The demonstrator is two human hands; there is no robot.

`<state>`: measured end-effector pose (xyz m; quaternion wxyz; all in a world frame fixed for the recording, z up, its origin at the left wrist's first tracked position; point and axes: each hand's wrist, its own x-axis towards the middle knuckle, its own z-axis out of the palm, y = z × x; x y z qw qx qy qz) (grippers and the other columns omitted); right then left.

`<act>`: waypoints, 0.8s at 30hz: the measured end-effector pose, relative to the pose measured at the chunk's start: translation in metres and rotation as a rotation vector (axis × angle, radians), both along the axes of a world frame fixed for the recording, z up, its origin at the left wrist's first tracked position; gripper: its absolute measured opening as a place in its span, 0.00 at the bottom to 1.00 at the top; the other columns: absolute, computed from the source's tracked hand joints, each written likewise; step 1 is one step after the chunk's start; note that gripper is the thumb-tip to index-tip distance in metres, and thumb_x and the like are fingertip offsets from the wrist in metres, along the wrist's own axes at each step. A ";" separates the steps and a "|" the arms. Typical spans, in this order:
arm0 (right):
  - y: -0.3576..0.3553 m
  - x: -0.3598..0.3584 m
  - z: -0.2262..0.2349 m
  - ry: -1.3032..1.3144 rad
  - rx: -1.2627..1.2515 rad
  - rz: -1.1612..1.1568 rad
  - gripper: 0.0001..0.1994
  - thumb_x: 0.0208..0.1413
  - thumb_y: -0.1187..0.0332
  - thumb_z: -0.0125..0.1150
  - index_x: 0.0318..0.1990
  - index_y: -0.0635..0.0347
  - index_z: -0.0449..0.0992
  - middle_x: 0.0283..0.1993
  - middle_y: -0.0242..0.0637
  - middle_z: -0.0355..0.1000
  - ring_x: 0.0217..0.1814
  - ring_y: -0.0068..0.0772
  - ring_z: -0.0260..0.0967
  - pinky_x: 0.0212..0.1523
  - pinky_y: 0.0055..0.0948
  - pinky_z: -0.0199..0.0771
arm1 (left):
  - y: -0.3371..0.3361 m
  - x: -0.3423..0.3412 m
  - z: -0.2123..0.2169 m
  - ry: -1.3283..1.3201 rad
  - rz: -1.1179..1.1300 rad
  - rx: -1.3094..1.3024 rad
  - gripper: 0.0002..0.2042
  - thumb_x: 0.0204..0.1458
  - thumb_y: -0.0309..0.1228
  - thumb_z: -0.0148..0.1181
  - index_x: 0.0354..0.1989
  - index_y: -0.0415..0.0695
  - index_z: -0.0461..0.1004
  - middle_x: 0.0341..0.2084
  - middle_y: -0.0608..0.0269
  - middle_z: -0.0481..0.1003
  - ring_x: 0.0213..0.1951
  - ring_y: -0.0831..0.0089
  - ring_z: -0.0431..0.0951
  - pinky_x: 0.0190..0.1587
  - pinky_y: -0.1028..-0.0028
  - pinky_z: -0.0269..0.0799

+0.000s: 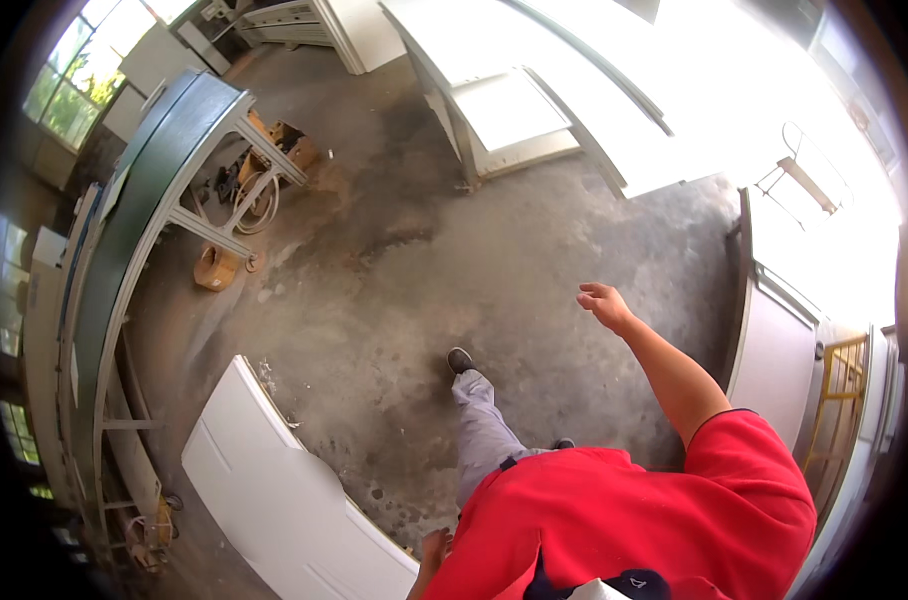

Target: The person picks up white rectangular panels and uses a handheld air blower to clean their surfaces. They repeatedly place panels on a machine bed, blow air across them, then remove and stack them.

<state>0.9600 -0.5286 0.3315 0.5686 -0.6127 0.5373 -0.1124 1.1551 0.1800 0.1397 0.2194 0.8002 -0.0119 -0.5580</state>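
Note:
My right hand (602, 302) is held out in front of my body over the concrete floor. Its fingers are loosely bent and apart, and it holds nothing. Low at my left side, my left hand (435, 546) hangs next to my red shirt (614, 510), which partly hides it. Its visible fingers look loose, with nothing seen in them. The nearest thing to that hand is a long white panel (264, 480) at the lower left; I see a gap between them. One shoe (460, 360) is stepped forward on the floor.
A long green-topped bench (139, 190) runs along the left. Cardboard boxes (216, 268) and a coiled hose (258, 205) lie by it. White worktables (514, 110) stand ahead. At the right are another table (774, 330) and a yellow metal frame (839, 390).

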 end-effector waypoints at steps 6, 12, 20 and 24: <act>-0.115 0.165 -0.069 0.174 -0.027 0.107 0.24 0.52 0.63 0.62 0.54 0.68 0.72 0.35 0.38 0.76 0.35 0.27 0.72 0.36 0.26 0.71 | -0.296 0.229 -0.017 -0.139 0.095 -0.135 0.13 0.48 0.38 0.58 0.28 0.37 0.74 0.19 0.58 0.73 0.21 0.70 0.71 0.24 0.67 0.65; -0.141 0.291 -0.069 0.147 0.356 0.277 0.27 0.48 0.62 0.65 0.53 0.70 0.73 0.44 0.47 0.77 0.43 0.34 0.75 0.46 0.32 0.74 | -0.646 0.523 0.110 -0.428 0.003 -0.544 0.30 0.54 0.42 0.59 0.60 0.34 0.64 0.44 0.47 0.77 0.42 0.69 0.79 0.45 0.72 0.72; -0.442 0.638 -0.066 0.026 0.244 0.356 0.24 0.50 0.64 0.63 0.53 0.71 0.72 0.45 0.46 0.76 0.46 0.34 0.74 0.46 0.31 0.73 | -0.858 0.747 0.113 -0.487 0.112 -0.375 0.25 0.51 0.43 0.58 0.51 0.35 0.71 0.40 0.46 0.78 0.43 0.56 0.79 0.45 0.64 0.72; -0.630 0.832 -0.030 -0.171 0.010 0.390 0.25 0.51 0.64 0.62 0.54 0.71 0.70 0.42 0.42 0.75 0.39 0.28 0.72 0.38 0.26 0.71 | -0.922 0.806 0.151 -0.421 -0.305 -0.320 0.21 0.48 0.46 0.60 0.35 0.38 0.72 0.31 0.49 0.76 0.32 0.56 0.76 0.36 0.60 0.68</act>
